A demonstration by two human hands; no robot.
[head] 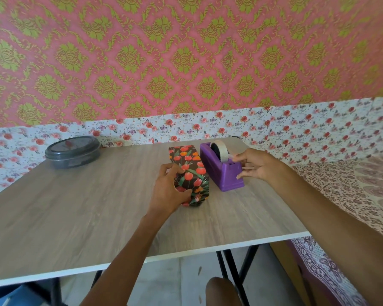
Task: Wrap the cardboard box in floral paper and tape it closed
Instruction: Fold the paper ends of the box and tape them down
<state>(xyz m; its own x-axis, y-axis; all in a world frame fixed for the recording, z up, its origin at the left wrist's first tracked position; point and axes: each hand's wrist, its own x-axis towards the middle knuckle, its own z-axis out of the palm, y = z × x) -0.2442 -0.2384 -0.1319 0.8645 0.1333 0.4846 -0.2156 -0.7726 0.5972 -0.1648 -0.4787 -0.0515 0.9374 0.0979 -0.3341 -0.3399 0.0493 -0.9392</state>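
The left hand (169, 191) holds the near end of the box (192, 173), with its fingers curled over the top and its thumb tucked round the near corner. The box lies long ways on the table (75, 217), with one end towards the person and the other end away. It is covered in floral paper (187, 156), dark with red and orange flowers. The right hand (255, 165) is at 3 o'clock from the box, at the near end of the purple tape holder (221, 173). Its fingers are spread out, the thumb touches the front of the holder and one fingertip is up by the loose end of the tape. I cannot tell if it has got hold of the tape. The tape roll (219, 149) sits in the top of the holder, and the holder stands just beside the box. A round grey tub (72, 152) with a lid sits well apart at 10 o'clock, near the far edge of the table. At 12 o'clock is a wall (186, 51) with pink and green paper
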